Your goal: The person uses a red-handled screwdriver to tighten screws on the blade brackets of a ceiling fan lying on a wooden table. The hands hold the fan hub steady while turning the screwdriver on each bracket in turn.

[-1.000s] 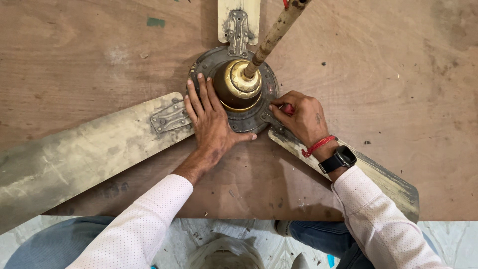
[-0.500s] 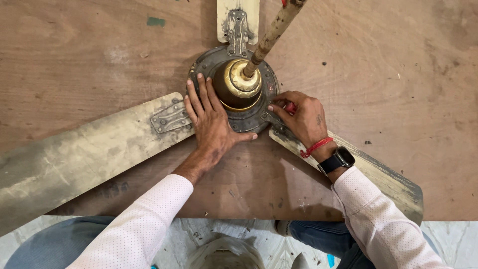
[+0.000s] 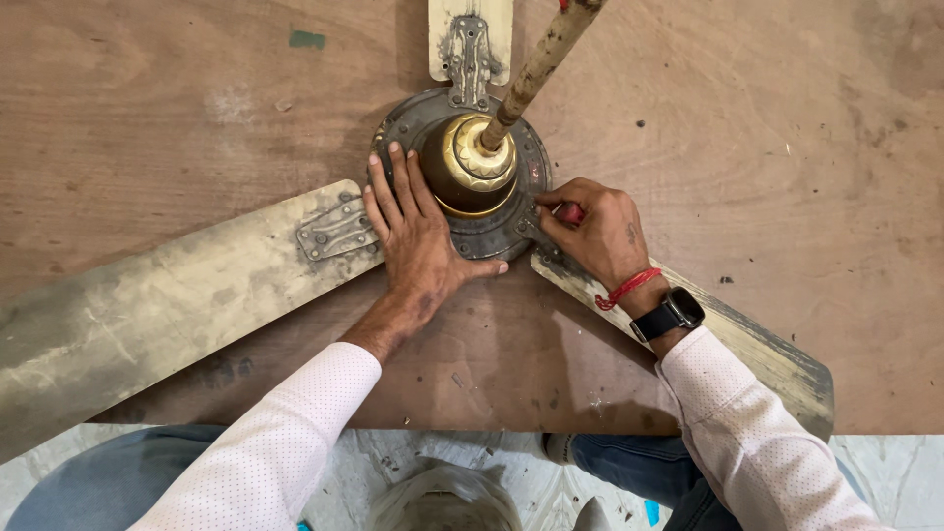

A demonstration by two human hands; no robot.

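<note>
We count three fan blades: one long blade [image 3: 147, 305] to our left, one [image 3: 757, 354] under our right forearm, one [image 3: 470, 39] at the top edge. The fan hub [image 3: 492, 221] lies on the wooden board [image 3: 787, 147], its rod [image 3: 541, 64] rising toward us. Our left hand [image 3: 418, 241] lies flat, fingers spread, on the hub rim. Our right hand [image 3: 590, 231] pinches a red-handled tool [image 3: 570, 211] at the rim.

A repair workshop: dusty ceiling fan [image 3: 472, 177] on scuffed plywood bench [image 3: 787, 147].
</note>
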